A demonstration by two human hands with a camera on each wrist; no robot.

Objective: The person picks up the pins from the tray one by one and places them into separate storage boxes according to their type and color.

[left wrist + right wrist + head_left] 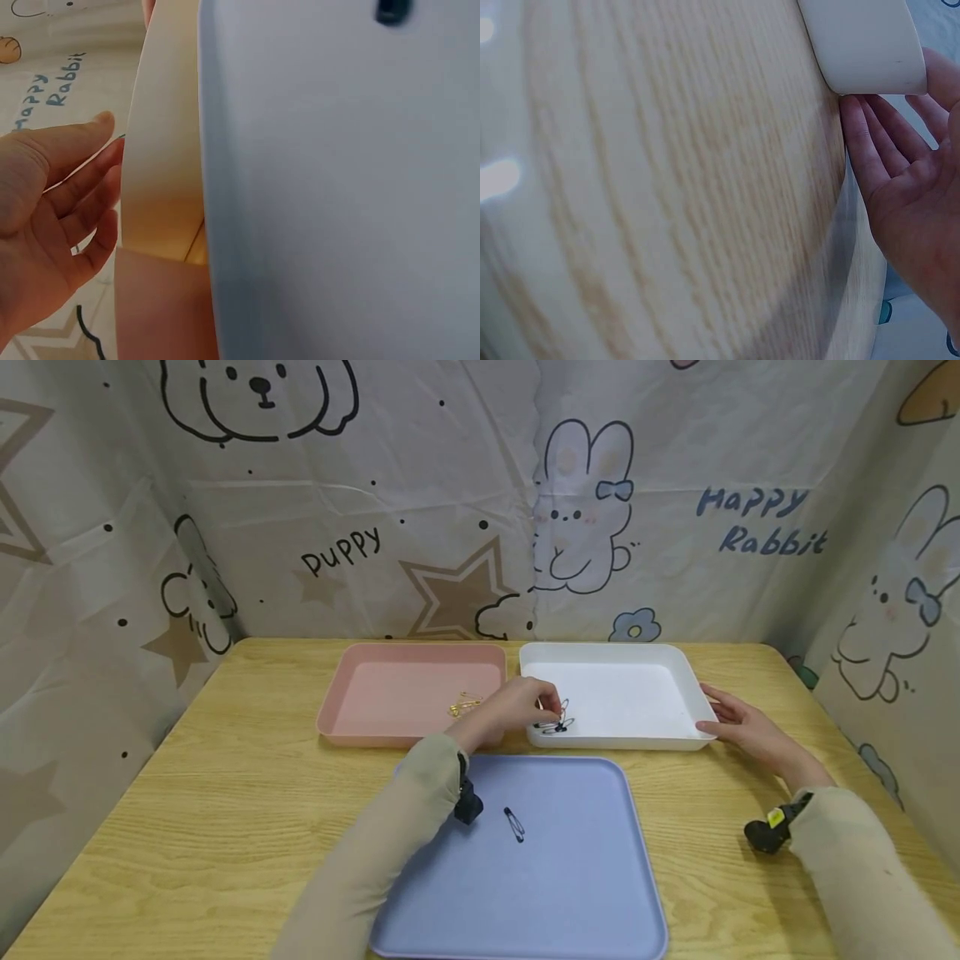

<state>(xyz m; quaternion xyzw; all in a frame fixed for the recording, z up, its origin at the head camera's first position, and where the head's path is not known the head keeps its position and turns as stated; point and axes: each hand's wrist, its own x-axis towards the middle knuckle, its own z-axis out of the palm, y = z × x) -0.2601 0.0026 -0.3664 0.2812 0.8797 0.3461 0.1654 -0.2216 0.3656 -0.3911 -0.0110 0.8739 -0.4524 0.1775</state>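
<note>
My left hand (519,703) reaches over the left end of the white tray (618,689), just above several black safety pins (557,725). In the left wrist view the thumb and fingers of the left hand (56,202) curve loosely, with a gap between the tips and no pin visible there. At the tray's right end, my right hand (750,731) holds the corner, thumb at the front and fingers along the side. The right wrist view shows that hand (919,180) against the white wall. One black safety pin (514,825) lies on the blue tray (555,893).
A pink tray (390,693) stands left of the white one, with several gold safety pins (463,703) near its right end, partly behind the left wrist. All trays rest on a wooden table (225,793). A printed cloth (450,485) hangs around the back and sides.
</note>
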